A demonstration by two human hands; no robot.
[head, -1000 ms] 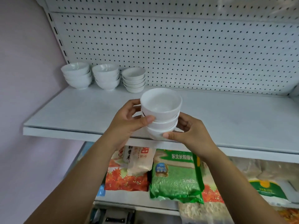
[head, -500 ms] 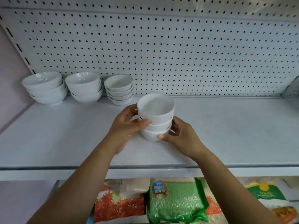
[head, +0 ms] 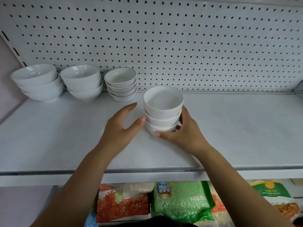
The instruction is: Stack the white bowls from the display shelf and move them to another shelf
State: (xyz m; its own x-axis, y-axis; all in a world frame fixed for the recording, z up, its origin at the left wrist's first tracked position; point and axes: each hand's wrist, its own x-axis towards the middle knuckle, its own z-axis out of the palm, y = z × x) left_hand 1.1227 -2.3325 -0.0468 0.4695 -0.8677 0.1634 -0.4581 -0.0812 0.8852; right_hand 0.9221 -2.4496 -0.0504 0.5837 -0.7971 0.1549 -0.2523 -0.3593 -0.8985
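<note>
A stack of three small white bowls (head: 163,110) stands on the white shelf (head: 232,128), near its middle. My right hand (head: 183,135) curls round the bottom of the stack, thumb on the front of the lowest bowl and fingers behind its right side. My left hand (head: 122,128) is to the left of the stack with relaxed, spread fingers; only its thumb tip touches the middle bowl. Three more stacks line the back left: two of large white bowls (head: 38,82) (head: 82,82) and one of small rimmed bowls (head: 121,85).
A white pegboard (head: 180,46) backs the shelf. A pink wall (head: 6,66) closes the left side. Below the shelf's front edge lie food bags: a green one (head: 182,200), a red-leaf one (head: 121,203) and another at the right (head: 272,192).
The stack has moved forward over the shelf edge and down onto the shelf surface. My left hand's fingers have come off the bowls and spread; my right hand keeps its hold.
</note>
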